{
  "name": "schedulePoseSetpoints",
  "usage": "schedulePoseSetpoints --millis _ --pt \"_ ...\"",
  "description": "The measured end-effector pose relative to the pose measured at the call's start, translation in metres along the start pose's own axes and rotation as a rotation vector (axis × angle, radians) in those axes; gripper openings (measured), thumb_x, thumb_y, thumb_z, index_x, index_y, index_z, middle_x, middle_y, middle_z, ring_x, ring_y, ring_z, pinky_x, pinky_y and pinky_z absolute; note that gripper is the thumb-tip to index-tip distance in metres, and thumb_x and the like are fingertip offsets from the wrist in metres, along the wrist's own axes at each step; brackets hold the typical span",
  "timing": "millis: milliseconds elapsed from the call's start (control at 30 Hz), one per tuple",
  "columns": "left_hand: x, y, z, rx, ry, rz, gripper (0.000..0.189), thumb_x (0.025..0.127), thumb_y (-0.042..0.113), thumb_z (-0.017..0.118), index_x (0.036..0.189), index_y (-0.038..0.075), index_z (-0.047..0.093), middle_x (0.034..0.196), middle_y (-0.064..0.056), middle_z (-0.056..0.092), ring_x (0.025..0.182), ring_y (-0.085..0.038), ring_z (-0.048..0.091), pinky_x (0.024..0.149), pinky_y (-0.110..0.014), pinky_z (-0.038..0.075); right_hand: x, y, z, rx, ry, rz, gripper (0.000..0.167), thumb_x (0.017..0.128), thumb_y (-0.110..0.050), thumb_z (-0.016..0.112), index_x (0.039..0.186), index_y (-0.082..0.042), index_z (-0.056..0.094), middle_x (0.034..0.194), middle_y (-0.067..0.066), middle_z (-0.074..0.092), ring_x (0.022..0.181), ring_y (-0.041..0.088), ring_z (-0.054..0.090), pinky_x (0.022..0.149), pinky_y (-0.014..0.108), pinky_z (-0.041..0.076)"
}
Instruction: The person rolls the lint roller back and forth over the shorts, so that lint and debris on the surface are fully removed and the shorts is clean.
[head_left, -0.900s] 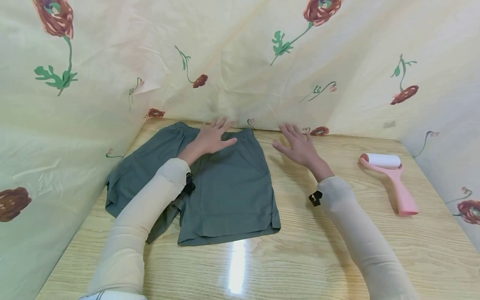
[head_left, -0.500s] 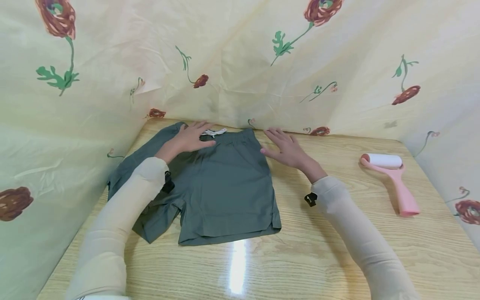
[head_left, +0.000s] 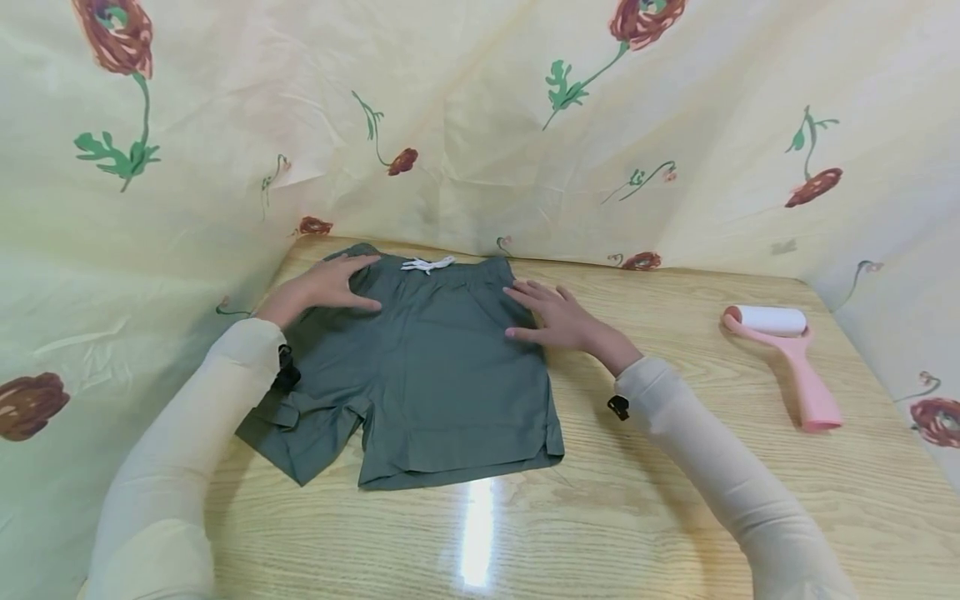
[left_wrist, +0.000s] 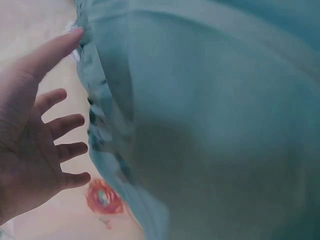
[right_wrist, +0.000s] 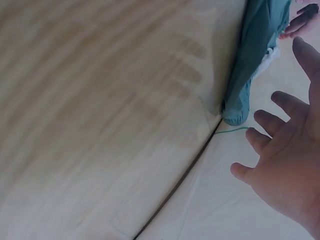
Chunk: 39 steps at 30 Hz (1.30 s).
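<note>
Grey-green shorts [head_left: 457, 367] lie spread on the wooden table, waistband toward the back, with a white drawstring [head_left: 427, 265] showing at its middle. My left hand [head_left: 326, 287] is over the upper left part of the shorts, thumb and fingers spread. In the left wrist view that hand [left_wrist: 35, 130] holds nothing and the cloth fills the right side. My right hand [head_left: 555, 317] is at the shorts' right side edge, fingers extended over it. The right wrist view shows this hand [right_wrist: 285, 145] with spread fingers and nothing held. Whether either hand touches the cloth, I cannot tell.
A pink-handled lint roller [head_left: 806, 383] with a white roll lies on the right of the wooden table [head_left: 637, 517]. Flower-printed cloth [head_left: 487, 125] hangs behind the table and along both sides. A bright reflection marks the table's front.
My left hand has moved left across the waistband, uncovering the drawstring. My right hand has moved left and a little nearer, to the shorts' right edge. The left leg's outer part shifted inward slightly.
</note>
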<state>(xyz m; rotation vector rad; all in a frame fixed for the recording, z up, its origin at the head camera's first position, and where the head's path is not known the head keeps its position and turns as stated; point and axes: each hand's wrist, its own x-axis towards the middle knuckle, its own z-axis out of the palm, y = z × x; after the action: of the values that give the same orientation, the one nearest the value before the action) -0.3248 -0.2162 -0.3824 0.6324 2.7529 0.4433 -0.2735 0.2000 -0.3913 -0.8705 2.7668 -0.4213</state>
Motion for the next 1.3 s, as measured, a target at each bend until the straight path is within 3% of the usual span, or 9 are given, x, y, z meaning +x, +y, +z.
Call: schedulePoseSetpoints --millis 200,367,567,933,1300 --pt "-0.009 -0.015 0.001 -0.016 -0.072 0.011 0.109 0.084 0.051 0.082 0.163 0.005 0.023 0.166 -0.029 0.022 0.152 -0.053 0.019 0.121 -0.068 0.021 -0.004 0.002 0.008 -0.014 -0.080 0.007 0.081 0.099 -0.052 0.061 0.164 -0.018 0.026 0.171 0.011 0.018 0.159 0.036 0.010 0.124 0.069 0.003" --pt "-0.016 -0.017 0.002 -0.053 -0.128 -0.016 0.112 0.079 0.049 0.086 0.163 0.006 0.024 0.167 -0.031 0.014 0.153 -0.055 0.009 0.120 -0.071 0.017 -0.008 0.003 0.011 -0.021 -0.141 -0.005 0.081 0.099 -0.050 0.062 0.164 -0.016 0.026 0.171 0.013 0.016 0.159 0.037 0.009 0.124 0.068 0.004" --pt "-0.017 -0.017 0.003 -0.062 -0.145 -0.027 0.111 0.080 0.048 0.086 0.163 0.007 0.024 0.168 -0.030 0.010 0.153 -0.055 0.005 0.121 -0.071 0.014 -0.010 0.003 0.012 -0.025 -0.157 -0.018 0.081 0.099 -0.048 0.063 0.163 -0.014 0.027 0.171 0.015 0.017 0.159 0.037 0.012 0.125 0.067 0.005" --pt "-0.012 -0.003 0.003 -0.051 -0.171 -0.017 0.109 0.082 0.050 0.083 0.163 0.007 0.024 0.168 -0.030 0.010 0.152 -0.057 0.005 0.121 -0.071 0.013 -0.018 0.008 0.006 -0.057 -0.178 -0.011 0.080 0.099 -0.047 0.064 0.162 -0.013 0.028 0.170 0.016 0.018 0.158 0.039 0.013 0.126 0.064 0.007" --pt "0.004 0.015 0.017 -0.012 -0.157 0.035 0.103 0.086 0.055 0.077 0.163 0.009 0.026 0.169 -0.026 0.011 0.154 -0.054 0.008 0.123 -0.068 0.014 -0.042 0.032 0.000 -0.059 -0.155 0.009 0.079 0.098 -0.043 0.066 0.161 -0.009 0.032 0.168 0.021 0.022 0.156 0.044 0.016 0.122 0.071 0.008"
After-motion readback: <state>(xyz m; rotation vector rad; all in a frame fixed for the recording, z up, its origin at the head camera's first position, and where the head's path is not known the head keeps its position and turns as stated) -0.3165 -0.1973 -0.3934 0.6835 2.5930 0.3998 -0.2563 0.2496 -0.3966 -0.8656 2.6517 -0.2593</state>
